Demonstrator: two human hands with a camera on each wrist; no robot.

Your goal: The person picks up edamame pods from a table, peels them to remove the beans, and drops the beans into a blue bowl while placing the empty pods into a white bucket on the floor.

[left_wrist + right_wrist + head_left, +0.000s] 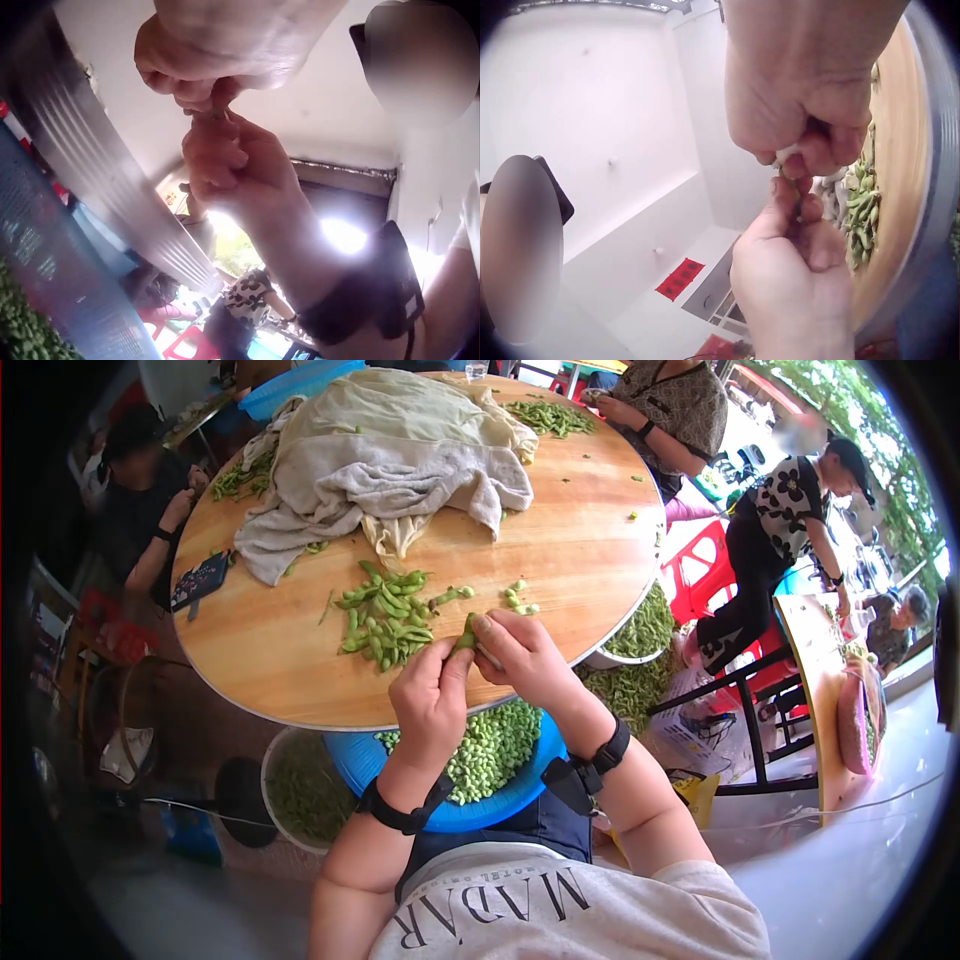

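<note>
In the head view both hands meet above the near edge of the round wooden table (560,575). My left hand (430,690) pinches a green soybean pod (465,639) between thumb and fingers. The right hand (528,657) grips the pod's other end, thumb and index finger close together. The right wrist view shows the pod (786,174) between both hands' fingertips, mostly covered by them. Beyond them lies a pile of pods (385,622), with a few loose pods (515,598) to its right. Under the forearms a blue basin (350,755) holds many shelled green beans (495,750).
Damp cloths (390,470) cover a mound at the table's far side, with more pods (548,418) beside it. A dark patterned phone (200,581) lies at the left edge. Buckets of pods (300,795) stand below the table. Other people stand or sit around.
</note>
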